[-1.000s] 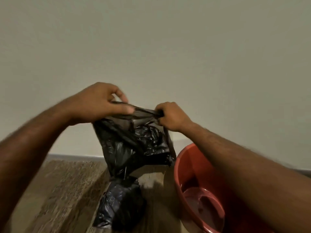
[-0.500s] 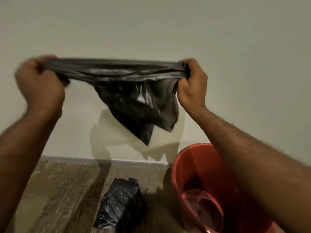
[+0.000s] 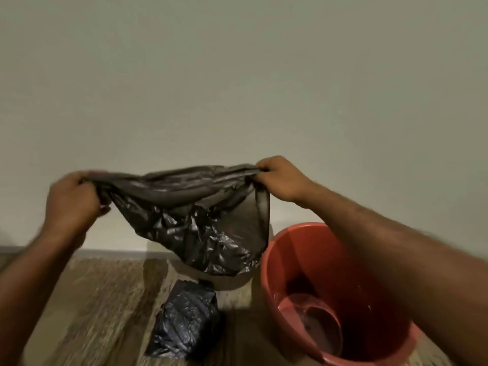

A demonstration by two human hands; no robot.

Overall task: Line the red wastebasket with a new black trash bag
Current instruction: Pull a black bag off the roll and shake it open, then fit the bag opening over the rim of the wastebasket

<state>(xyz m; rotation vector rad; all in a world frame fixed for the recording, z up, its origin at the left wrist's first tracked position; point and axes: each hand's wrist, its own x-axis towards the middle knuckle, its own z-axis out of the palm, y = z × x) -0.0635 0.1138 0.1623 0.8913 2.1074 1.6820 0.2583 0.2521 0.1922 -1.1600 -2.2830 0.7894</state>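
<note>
A black trash bag (image 3: pixel 195 223) hangs in the air in front of the wall, its mouth stretched wide between my hands. My left hand (image 3: pixel 70 204) grips the bag's left rim in a fist. My right hand (image 3: pixel 282 178) pinches the right rim. The bag's body billows down, crumpled and shiny. The red wastebasket (image 3: pixel 285 262) stands on the floor at the lower right, below and to the right of the bag, its inside bare. My right forearm crosses above its right side and hides that part of the rim.
A folded pack of black bags (image 3: pixel 186 315) lies on the wood-patterned floor (image 3: pixel 100 307) left of the wastebasket. A plain pale wall (image 3: pixel 237 88) with a light skirting board stands right behind.
The bag went from bunched between close hands to stretched wide and high, and has now come down lower, with its body puffed out. The wastebasket and the pack stayed put.
</note>
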